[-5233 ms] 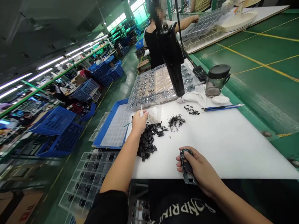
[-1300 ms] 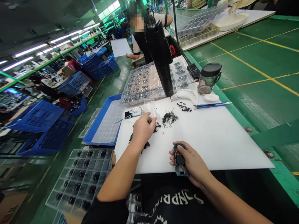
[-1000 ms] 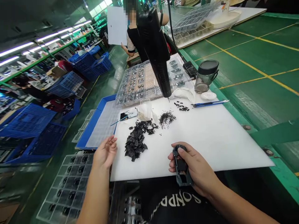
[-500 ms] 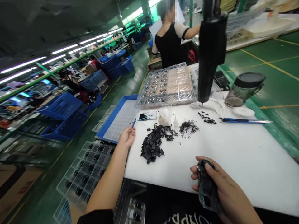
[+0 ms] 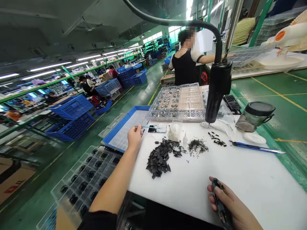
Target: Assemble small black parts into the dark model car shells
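Note:
My left hand [image 5: 134, 136] is closed around a thin blue stick [image 5: 146, 127] at the left edge of the white work surface. The stick's far end reaches over a small plate with a black smear [image 5: 157, 128]. Low on the right, my right hand [image 5: 227, 199] grips a black moulded plastic part [image 5: 217, 195], its lower end partly hidden by the palm. A heap of flat black pieces [image 5: 158, 159] lies between the hands, with tiny black bits [image 5: 198, 146] to its right. Beside the heap stand a small white bottle [image 5: 184, 139] and a clear bag [image 5: 175, 131].
A black power screwdriver [image 5: 217, 91] hangs over the table, tip down. Behind are a compartment tray [image 5: 177, 101] and a person [image 5: 185, 64]. At right lie a lidded jar [image 5: 255, 116] and a blue cutter [image 5: 256, 147]. A blue-rimmed tray [image 5: 107, 138] and a clear parts tray [image 5: 86, 174] flank my left arm.
My left hand has lifted the thin blue stick, and its fingers are now pinched around it. The black part in my right hand has turned more edge-on. The whole view has shifted with the head.

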Demonstrator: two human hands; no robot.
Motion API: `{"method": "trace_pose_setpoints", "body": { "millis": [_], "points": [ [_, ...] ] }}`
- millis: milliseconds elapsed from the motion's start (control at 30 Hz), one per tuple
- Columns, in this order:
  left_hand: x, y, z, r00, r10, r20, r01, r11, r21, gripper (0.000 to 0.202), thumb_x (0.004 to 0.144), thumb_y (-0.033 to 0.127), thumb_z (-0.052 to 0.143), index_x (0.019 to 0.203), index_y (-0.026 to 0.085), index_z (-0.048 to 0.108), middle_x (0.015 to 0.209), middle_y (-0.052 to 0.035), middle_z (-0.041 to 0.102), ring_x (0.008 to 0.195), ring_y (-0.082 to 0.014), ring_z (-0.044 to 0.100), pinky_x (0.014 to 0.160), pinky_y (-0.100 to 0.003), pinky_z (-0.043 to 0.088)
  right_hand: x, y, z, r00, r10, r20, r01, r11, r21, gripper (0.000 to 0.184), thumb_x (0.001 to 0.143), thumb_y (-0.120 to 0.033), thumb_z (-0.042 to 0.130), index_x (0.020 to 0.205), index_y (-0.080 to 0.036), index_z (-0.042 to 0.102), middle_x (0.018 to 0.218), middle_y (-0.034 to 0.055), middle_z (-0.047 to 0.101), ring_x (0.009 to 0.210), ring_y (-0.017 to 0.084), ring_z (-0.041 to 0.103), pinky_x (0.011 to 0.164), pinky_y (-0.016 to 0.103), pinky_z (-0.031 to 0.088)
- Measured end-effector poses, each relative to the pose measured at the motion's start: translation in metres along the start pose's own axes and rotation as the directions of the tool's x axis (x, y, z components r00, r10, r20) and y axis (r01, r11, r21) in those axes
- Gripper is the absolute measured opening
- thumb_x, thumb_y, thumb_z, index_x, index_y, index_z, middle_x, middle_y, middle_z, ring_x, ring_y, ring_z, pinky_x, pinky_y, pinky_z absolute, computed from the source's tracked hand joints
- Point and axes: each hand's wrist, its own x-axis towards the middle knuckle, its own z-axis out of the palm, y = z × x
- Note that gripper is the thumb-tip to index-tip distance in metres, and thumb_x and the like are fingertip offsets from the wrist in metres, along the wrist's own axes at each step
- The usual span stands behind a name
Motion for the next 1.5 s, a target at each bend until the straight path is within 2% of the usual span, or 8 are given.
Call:
{"method": "trace_pose_setpoints", "body": {
  "millis": [133, 300, 533, 733, 967, 1133, 1333, 1500],
  "points": [
    [-0.008, 0.013, 0.010, 0.982, 0.179, 0.067, -0.186, 0.975, 0.122, 0.024, 0.081, 0.038, 0.066, 0.087, 0.015, 0.065, 0.078, -0.0018, 0.067, 0.058, -0.0096, 0.055, 0.057, -0.022, 0.041, 0.000, 0.001, -0.001, 1.000, 0.009, 0.023, -0.009, 1.000, 0.005, 0.045, 0.063, -0.035, 0.088, 0.099, -0.021, 0.064, 0.086, 0.0024, 0.065, 0.068, 0.015, 0.059, 0.058, 0.022, 0.057],
    [-0.008, 0.015, 0.018, 0.958, 0.273, 0.082, -0.285, 0.925, 0.249, 0.024, 0.083, 0.041, 0.062, 0.087, 0.017, 0.067, 0.071, -0.0008, 0.067, 0.061, -0.0132, 0.058, 0.064, -0.025, 0.042, -0.001, -0.002, -0.001, 1.000, -0.004, 0.019, 0.003, 1.000, 0.031, 0.045, 0.064, -0.036, 0.086, 0.103, -0.024, 0.066, 0.089, 0.0030, 0.067, 0.072, 0.020, 0.063, 0.052, 0.026, 0.056],
    [-0.007, 0.009, 0.013, 0.959, 0.273, 0.081, -0.285, 0.929, 0.237, 0.023, 0.080, 0.040, 0.065, 0.083, 0.017, 0.067, 0.071, -0.0018, 0.068, 0.063, -0.0147, 0.059, 0.065, -0.026, 0.042, 0.006, 0.001, -0.010, 0.994, 0.103, 0.034, -0.108, 0.956, 0.272, 0.047, 0.069, -0.031, 0.082, 0.113, -0.020, 0.068, 0.096, 0.0050, 0.070, 0.080, 0.020, 0.065, 0.069, 0.028, 0.061],
    [-0.014, 0.012, -0.004, 0.980, 0.195, 0.032, -0.196, 0.980, 0.025, 0.030, 0.079, 0.043, 0.067, 0.084, 0.015, 0.063, 0.080, -0.0039, 0.069, 0.060, -0.0107, 0.058, 0.063, -0.024, 0.045, 0.012, 0.008, -0.002, 0.983, 0.039, 0.178, -0.100, 0.933, 0.346, 0.046, 0.085, -0.036, 0.067, 0.124, -0.014, 0.063, 0.107, 0.0093, 0.069, 0.080, 0.020, 0.063, 0.069, 0.029, 0.060],
    [-0.068, 0.029, -0.035, 0.993, 0.114, 0.024, -0.105, 0.964, -0.243, 0.039, 0.074, 0.051, 0.072, 0.083, 0.016, 0.058, 0.073, -0.0002, 0.065, 0.053, -0.0061, 0.053, 0.056, -0.021, 0.045, 0.023, 0.017, 0.020, 0.958, 0.070, 0.278, -0.176, 0.909, 0.377, 0.048, 0.090, -0.048, 0.058, 0.126, -0.017, 0.061, 0.100, 0.0089, 0.069, 0.077, 0.020, 0.063, 0.074, 0.031, 0.058],
    [-0.126, 0.038, -0.033, 0.989, 0.129, 0.077, -0.103, 0.955, -0.279, 0.029, 0.078, 0.046, 0.071, 0.079, 0.018, 0.061, 0.071, 0.0006, 0.065, 0.053, -0.0070, 0.054, 0.054, -0.021, 0.045, 0.031, 0.029, 0.020, 0.936, 0.013, 0.352, -0.158, 0.909, 0.385, 0.044, 0.092, -0.052, 0.053, 0.118, -0.019, 0.065, 0.090, 0.0066, 0.066, 0.073, 0.019, 0.060, 0.071, 0.031, 0.055],
    [-0.189, 0.060, -0.015, 0.875, 0.405, 0.264, -0.354, 0.909, -0.220, 0.015, 0.082, 0.039, 0.071, 0.082, 0.024, 0.070, 0.074, -0.0006, 0.072, 0.052, -0.0111, 0.060, 0.053, -0.026, 0.051, 0.024, 0.028, 0.023, 0.934, -0.043, 0.356, -0.111, 0.910, 0.399, 0.040, 0.095, -0.051, 0.049, 0.112, -0.018, 0.065, 0.088, 0.0063, 0.065, 0.076, 0.019, 0.061, 0.073, 0.033, 0.054],
    [-0.204, 0.053, -0.007, 0.734, 0.558, 0.387, -0.542, 0.825, -0.161, 0.007, 0.085, 0.026, 0.068, 0.091, 0.023, 0.072, 0.080, -0.0020, 0.074, 0.063, -0.0147, 0.068, 0.054, -0.027, 0.054, 0.021, 0.026, 0.026, 0.943, -0.040, 0.331, -0.092, 0.924, 0.372, 0.042, 0.096, -0.050, 0.047, 0.114, -0.018, 0.065, 0.086, 0.0068, 0.066, 0.074, 0.019, 0.062, 0.072, 0.034, 0.055]
  ]
}}
